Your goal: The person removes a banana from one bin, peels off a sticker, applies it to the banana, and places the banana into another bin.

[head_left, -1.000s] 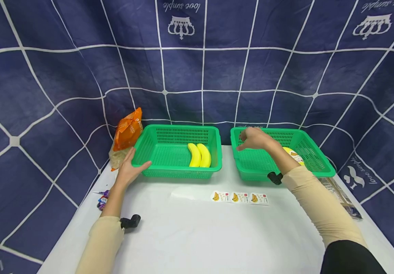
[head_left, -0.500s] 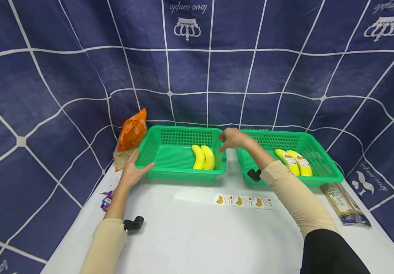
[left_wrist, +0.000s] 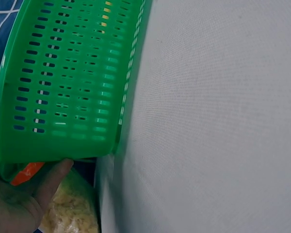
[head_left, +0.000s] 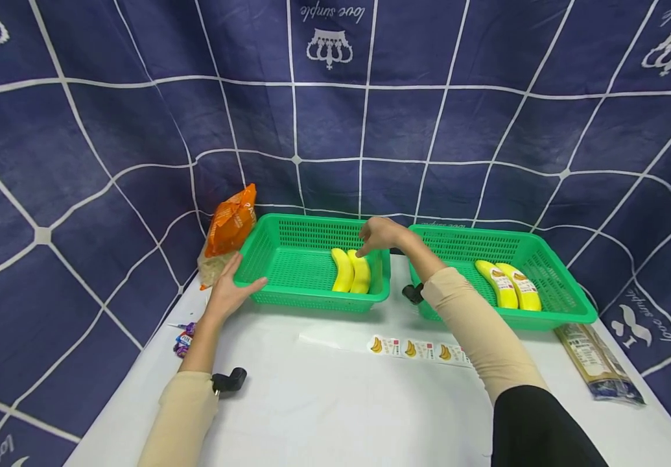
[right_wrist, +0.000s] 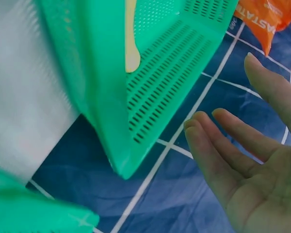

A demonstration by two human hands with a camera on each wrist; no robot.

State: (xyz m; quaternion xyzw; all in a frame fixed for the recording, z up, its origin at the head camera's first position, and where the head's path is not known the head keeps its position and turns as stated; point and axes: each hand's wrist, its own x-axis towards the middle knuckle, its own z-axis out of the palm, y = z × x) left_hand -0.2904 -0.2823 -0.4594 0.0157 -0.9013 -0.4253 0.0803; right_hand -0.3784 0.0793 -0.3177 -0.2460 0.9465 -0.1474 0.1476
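Observation:
In the head view, two plain yellow bananas [head_left: 343, 270] lie side by side at the right end of the left green basket [head_left: 300, 267]. My left hand [head_left: 228, 295] touches that basket's front left corner, fingers straight along its end and thumb spread toward the front. The left wrist view shows the thumb [left_wrist: 56, 178] against the basket's perforated side [left_wrist: 68, 87]. Over the same basket's right end hovers my right hand [head_left: 383, 233], holding nothing, its fingers loosely bent above the bananas. The right wrist view shows its palm bare [right_wrist: 262, 179].
A second green basket [head_left: 551, 316] on the right holds two bananas [head_left: 498, 284] with stickers. Before the baskets lies a strip of banana stickers [head_left: 411, 349]. An orange bag [head_left: 231, 224] stands at the left, near small purple-wrapped items [head_left: 183, 340]. A flat packet [head_left: 598, 363] lies far right.
My right hand has moved left, from over the right basket to above the bananas in the left basket. The left hand stays at its corner. The head view has shifted slightly.

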